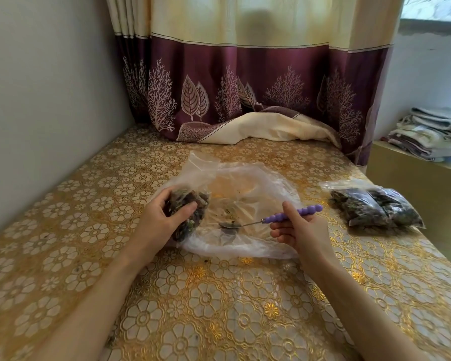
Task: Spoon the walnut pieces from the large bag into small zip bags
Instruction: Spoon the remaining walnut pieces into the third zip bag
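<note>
Left hand (164,217) clutched filled small zip bag (190,212); right hand (301,230) pinched purple spoon (271,217) over near-empty large bag (245,201). Next: likely scrape remnants.

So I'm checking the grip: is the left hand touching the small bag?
Touching. The head view shows the left hand wrapped around the small bag, thumb pressed across its front and fingers curled behind it.
</note>
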Demonstrator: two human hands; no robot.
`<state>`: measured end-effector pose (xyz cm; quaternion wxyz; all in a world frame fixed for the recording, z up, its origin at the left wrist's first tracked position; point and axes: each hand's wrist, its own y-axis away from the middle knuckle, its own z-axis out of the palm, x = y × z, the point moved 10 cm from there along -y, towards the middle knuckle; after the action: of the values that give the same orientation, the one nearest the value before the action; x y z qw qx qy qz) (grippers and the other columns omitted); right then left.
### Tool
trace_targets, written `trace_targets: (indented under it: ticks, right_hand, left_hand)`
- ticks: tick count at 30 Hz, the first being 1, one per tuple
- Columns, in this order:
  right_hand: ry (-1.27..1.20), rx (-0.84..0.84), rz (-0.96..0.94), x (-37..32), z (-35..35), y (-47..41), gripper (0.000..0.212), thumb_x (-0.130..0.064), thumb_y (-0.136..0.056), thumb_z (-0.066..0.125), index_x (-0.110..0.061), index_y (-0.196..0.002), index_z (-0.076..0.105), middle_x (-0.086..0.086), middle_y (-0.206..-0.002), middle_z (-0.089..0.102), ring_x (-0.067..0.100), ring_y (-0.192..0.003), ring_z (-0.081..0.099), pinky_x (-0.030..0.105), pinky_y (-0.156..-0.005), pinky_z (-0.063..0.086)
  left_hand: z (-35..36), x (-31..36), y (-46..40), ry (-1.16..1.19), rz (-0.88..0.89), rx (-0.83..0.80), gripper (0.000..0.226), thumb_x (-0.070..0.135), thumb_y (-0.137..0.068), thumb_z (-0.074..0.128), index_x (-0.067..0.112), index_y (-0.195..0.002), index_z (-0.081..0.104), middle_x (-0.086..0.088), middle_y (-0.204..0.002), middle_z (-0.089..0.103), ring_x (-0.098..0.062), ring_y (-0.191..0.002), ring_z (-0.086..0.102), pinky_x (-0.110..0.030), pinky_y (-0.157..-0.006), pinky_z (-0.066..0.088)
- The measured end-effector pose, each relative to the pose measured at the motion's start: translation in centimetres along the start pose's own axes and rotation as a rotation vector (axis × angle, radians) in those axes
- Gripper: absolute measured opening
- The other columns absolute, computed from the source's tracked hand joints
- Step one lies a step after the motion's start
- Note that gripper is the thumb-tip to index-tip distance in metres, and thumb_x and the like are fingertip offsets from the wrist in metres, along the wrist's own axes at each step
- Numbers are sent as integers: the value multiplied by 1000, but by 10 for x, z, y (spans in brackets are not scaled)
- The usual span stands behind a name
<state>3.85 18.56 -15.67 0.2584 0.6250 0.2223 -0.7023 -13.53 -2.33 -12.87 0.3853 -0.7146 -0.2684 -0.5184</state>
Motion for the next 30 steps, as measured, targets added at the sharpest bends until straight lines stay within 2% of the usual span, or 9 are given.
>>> trace_targets:
  ticks: [4,6,8,10,15,20,25,30]
  right_hand:
    - [-15,-30,12,1,7,0,41,-23,-94,55,-3,-62,71,16,-64,70,14,-47,62,17,-43,48]
    - [-26,-25,13,1,7,-1,40,-23,-94,54,1,-66,70,16,-66,70,14,-48,63,17,-44,49]
    - [-42,-6,19,2,5,-4,39,-21,-95,53,3,-70,69,15,-66,70,14,-49,63,16,-44,49]
    - [-48,15,18,1,6,-7,38,-21,-95,53,2,-69,69,16,-69,71,13,-51,64,16,-45,50]
    - [-79,33,27,-1,15,-16,35,-17,-96,52,3,-70,67,15,-69,71,13,-51,65,17,-47,52]
    - [-137,26,19,1,21,-17,32,-13,-96,51,3,-71,65,16,-71,70,14,-53,66,18,-51,54]
    - [-222,38,48,5,20,-18,31,-12,-96,50,2,-71,62,18,-76,69,17,-59,65,21,-61,57]
    - [-263,57,34,6,21,-19,33,-13,-96,51,1,-69,62,18,-77,69,15,-58,66,21,-61,57]
  left_hand:
    - [1,3,3,44,-4,-6,35,39,-67,67,39,-100,58,2,-112,62,-14,-102,60,-32,-82,52]
    - [9,2,6,64,-16,-53,37,45,-64,68,36,-99,59,7,-102,68,-11,-97,64,-29,-79,54]
    - [20,2,9,38,-16,-107,37,48,-62,67,36,-96,58,17,-91,69,-1,-90,65,-18,-72,53]
    - [25,1,9,13,-13,-125,34,44,-65,67,35,-96,57,18,-88,69,5,-87,64,-10,-68,50]
    - [25,-1,9,63,-22,-123,39,41,-68,65,29,-104,60,9,-97,69,-5,-91,66,-20,-74,54]
    - [24,-1,10,74,-16,-124,39,42,-68,65,29,-104,60,11,-95,70,-5,-91,66,-17,-72,53]
    - [22,-5,9,80,-32,-126,43,43,-67,66,28,-106,60,8,-99,70,-6,-93,65,-20,-75,53]
    - [24,-6,8,98,-45,-133,43,43,-67,67,26,-106,60,9,-98,70,-7,-92,66,-17,-70,52]
